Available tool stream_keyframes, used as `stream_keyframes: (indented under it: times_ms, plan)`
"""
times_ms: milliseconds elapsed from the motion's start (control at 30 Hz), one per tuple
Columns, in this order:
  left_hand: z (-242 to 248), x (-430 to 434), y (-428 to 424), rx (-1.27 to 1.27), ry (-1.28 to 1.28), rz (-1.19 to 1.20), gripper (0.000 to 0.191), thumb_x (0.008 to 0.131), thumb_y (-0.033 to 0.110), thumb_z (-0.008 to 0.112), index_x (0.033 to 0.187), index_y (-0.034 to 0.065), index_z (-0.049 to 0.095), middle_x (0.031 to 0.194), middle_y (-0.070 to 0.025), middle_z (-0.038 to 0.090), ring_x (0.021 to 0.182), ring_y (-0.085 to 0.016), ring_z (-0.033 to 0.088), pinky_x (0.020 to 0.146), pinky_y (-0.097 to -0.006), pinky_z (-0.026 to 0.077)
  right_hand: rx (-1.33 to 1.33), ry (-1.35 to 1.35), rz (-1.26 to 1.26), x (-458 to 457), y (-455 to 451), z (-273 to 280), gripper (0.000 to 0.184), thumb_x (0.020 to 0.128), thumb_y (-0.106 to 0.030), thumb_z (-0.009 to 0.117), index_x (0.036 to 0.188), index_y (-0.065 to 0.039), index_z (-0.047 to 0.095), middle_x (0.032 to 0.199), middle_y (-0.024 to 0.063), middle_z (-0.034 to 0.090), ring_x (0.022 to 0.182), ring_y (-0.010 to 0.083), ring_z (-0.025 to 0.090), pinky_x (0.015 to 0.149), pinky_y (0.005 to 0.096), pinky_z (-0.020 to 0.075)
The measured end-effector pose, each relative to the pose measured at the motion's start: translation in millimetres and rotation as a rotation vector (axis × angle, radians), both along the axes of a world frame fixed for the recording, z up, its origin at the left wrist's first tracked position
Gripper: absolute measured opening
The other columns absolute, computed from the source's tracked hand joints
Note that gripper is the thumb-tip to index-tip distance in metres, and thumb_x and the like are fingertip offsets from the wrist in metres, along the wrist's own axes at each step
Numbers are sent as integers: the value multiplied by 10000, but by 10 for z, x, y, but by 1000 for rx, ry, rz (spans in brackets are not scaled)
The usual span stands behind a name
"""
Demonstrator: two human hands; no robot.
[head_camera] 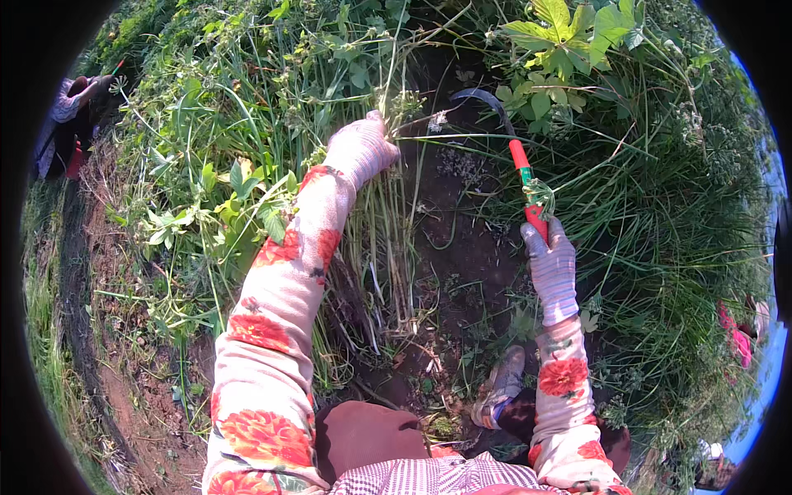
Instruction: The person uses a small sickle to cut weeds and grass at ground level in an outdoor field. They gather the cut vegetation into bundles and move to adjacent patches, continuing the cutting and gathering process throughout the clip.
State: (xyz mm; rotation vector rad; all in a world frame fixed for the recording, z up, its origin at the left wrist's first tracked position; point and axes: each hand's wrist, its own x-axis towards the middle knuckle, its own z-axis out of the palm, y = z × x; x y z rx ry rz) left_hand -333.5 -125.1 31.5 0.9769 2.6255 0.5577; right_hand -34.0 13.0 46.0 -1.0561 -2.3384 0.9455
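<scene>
My left hand [364, 148], in a striped knit glove, is closed around a bundle of cut green stalks [387, 229] whose pale ends hang toward the ground. My right hand [550, 266], gloved alike, grips the red and green handle of a sickle [520, 154]. Its curved dark blade [486, 98] points up and left, a short way right of the bundle. One seed head [540, 195] lies across the handle. Thin stems cross the gap between the blade and my left hand.
Dense grass [643, 241] stands to the right, with a broad-leaved vine [560, 37] above. Dark soil [458, 247] lies between my hands. My shoe [502, 387] is planted below. One person [68, 124] is at the far left; another person [736, 334] is partly visible at right.
</scene>
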Motion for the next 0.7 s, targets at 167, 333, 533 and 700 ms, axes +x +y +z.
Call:
stream_keyframes:
  times_ms: [167, 333, 533, 700]
  plan:
    - [-154, -90, -187, 129, 39, -80, 526, 711, 235, 635, 1174, 42, 475, 934, -173, 635, 888, -339, 613, 805, -380, 483, -45, -412, -127, 972, -614, 945, 489, 804, -390, 663, 1100, -16, 555, 671, 91, 545, 602, 171, 511, 592, 311, 433]
    - [44, -550, -869, 486, -359, 252, 461, 698, 141, 635, 1146, 70, 555, 837, -100, 657, 735, -200, 622, 699, -312, 481, -12, 11, -119, 789, -567, 1795, 460, 811, -313, 675, 1136, -19, 535, 662, -30, 506, 529, 46, 427, 474, 191, 338]
    - [-161, -615, -950, 531, -300, 86, 435, 703, 189, 650, 1113, 67, 567, 888, -124, 661, 813, -242, 632, 750, -324, 479, 105, 119, 307, -1703, 329, 1261, 386, 827, -374, 652, 1032, -54, 583, 641, -25, 508, 492, 63, 435, 462, 247, 353]
    - [-163, -649, -1058, 476, -211, 116, 336, 715, 198, 638, 1008, 41, 593, 804, -123, 650, 738, -237, 628, 691, -342, 484, 80, -29, 248, -2363, 781, 249, 392, 839, -417, 613, 1014, -69, 573, 659, 81, 578, 579, 197, 558, 570, 364, 434]
